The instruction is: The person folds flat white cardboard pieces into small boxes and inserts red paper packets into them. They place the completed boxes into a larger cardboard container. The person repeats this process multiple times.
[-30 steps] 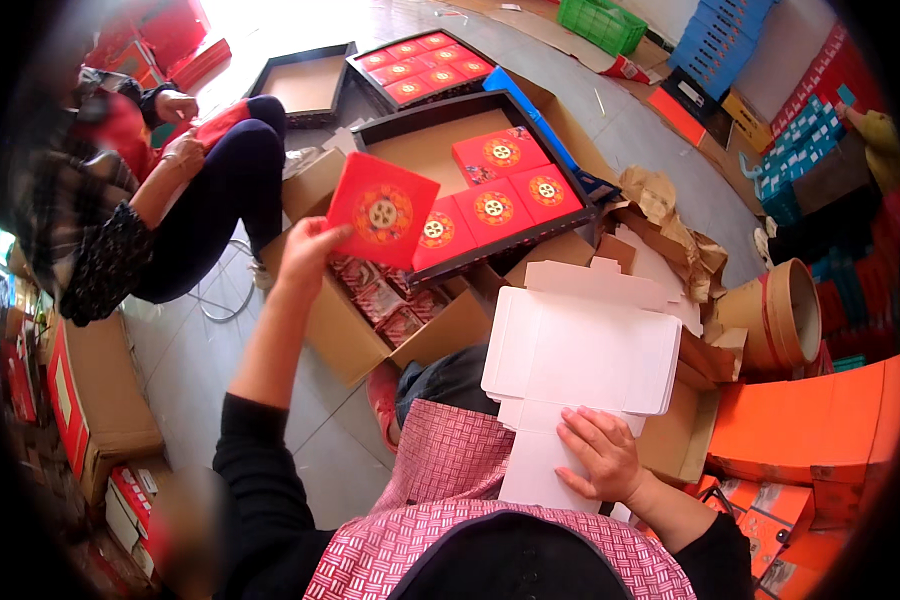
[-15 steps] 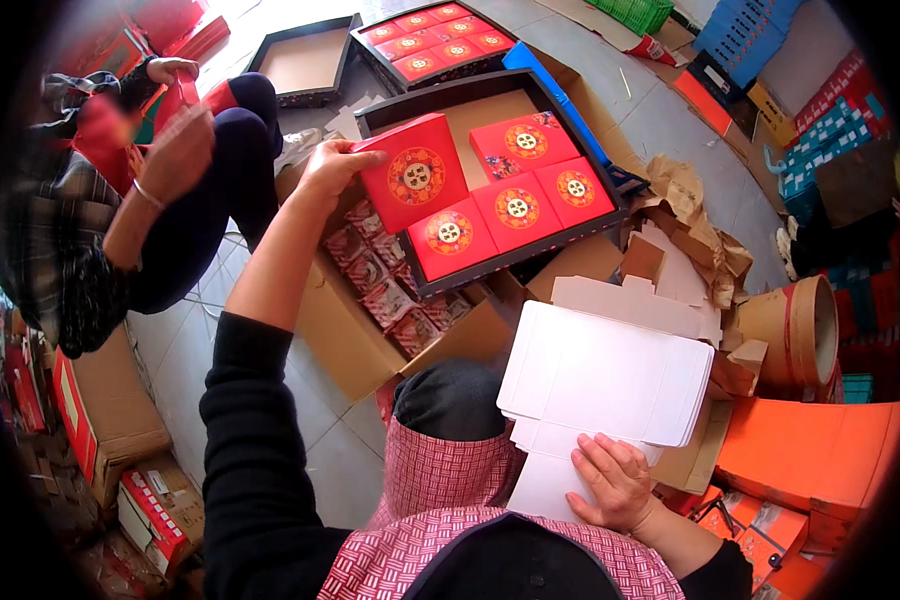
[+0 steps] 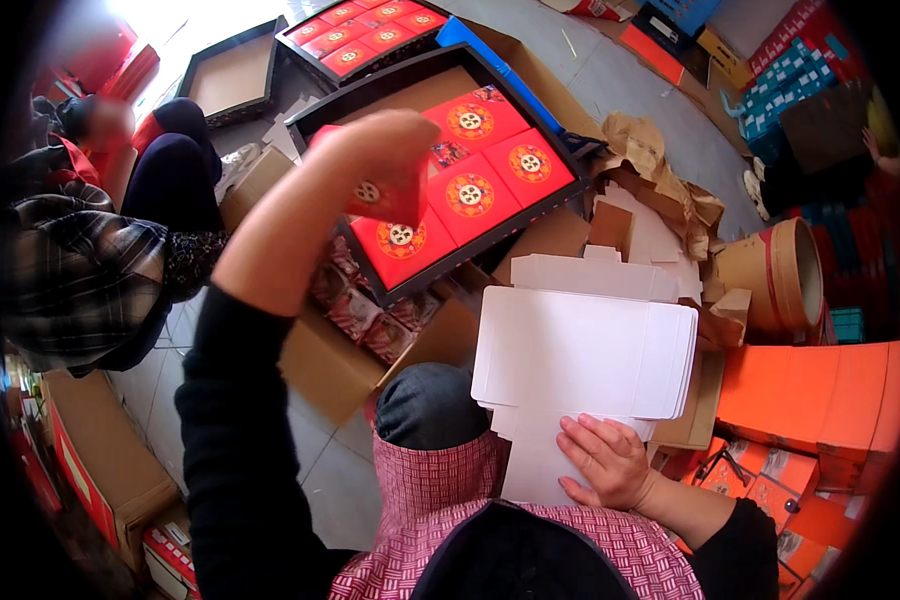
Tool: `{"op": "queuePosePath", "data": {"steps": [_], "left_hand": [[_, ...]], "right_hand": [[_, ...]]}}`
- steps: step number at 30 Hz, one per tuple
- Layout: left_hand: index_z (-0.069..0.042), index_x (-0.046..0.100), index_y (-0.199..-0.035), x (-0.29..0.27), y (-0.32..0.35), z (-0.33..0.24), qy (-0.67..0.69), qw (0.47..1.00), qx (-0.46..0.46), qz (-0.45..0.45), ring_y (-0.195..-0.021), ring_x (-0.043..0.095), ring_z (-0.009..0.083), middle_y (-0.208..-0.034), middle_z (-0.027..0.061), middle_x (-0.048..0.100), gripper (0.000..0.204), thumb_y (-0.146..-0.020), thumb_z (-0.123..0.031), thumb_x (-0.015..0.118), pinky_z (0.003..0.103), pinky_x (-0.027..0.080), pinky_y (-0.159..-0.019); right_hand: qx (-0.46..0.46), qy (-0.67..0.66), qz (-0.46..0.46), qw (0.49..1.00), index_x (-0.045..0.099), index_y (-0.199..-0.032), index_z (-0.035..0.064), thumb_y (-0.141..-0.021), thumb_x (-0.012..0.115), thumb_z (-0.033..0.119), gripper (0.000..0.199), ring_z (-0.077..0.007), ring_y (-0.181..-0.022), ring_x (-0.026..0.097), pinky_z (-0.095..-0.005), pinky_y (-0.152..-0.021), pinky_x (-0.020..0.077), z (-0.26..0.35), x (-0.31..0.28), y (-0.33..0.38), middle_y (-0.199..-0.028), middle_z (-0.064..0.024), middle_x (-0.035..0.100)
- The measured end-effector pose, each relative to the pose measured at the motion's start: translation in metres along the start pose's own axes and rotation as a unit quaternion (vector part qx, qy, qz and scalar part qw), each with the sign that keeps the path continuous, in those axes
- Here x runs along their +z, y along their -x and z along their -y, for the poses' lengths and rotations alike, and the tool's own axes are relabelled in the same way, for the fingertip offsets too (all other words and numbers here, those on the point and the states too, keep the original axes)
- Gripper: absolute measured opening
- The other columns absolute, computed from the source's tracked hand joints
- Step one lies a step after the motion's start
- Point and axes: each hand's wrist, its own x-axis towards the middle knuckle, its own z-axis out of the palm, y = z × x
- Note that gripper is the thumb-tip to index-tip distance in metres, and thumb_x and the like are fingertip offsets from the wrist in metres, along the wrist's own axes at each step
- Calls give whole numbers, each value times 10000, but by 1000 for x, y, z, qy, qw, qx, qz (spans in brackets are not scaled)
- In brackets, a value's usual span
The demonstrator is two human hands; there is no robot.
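My left hand (image 3: 375, 150) holds a small red box (image 3: 385, 200) with a gold round emblem, over the near left part of a black tray (image 3: 560, 160). Several matching red boxes (image 3: 470, 190) lie flat in that tray. My right hand (image 3: 610, 460) rests flat on a stack of white flat-folded cartons (image 3: 580, 350) on my lap, fingers spread over its lower edge.
An open cardboard box (image 3: 340, 350) of wrapped packets sits under the tray. A second filled tray (image 3: 360, 30) and an empty one (image 3: 230, 75) lie farther off. A person in a plaid sleeve (image 3: 80, 270) sits at left. Orange boxes (image 3: 820, 400) and a cardboard drum (image 3: 780, 270) stand at right.
My left hand has carried the red box forward and down over the tray. My right hand has stayed on the white cartons.
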Motion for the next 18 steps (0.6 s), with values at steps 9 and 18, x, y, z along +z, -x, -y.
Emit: {"op": "queuePosePath", "data": {"steps": [9,18], "left_hand": [[-42,650,-1122,72,-118,-80,-121,969,31,212,-1091,592,324,-1119,173,638,399,-726,8,637,441,477,-897],[-5,518,-1276,120,56,-109,706,702,-60,-70,-1097,561,168,-1177,92,596,417,-1017,-306,392,292,457,-918]], "right_hand": [[-20,6,11,1000,610,-1196,83,-810,597,373,484,-167,-1231,467,-327,-1032,304,3,3,1,-1312,-42,554],[-46,-46,-39,997,614,-1175,38,-789,609,318,477,-196,-1207,497,-336,-1000,358,5,1,-7,-1303,-76,557]]}}
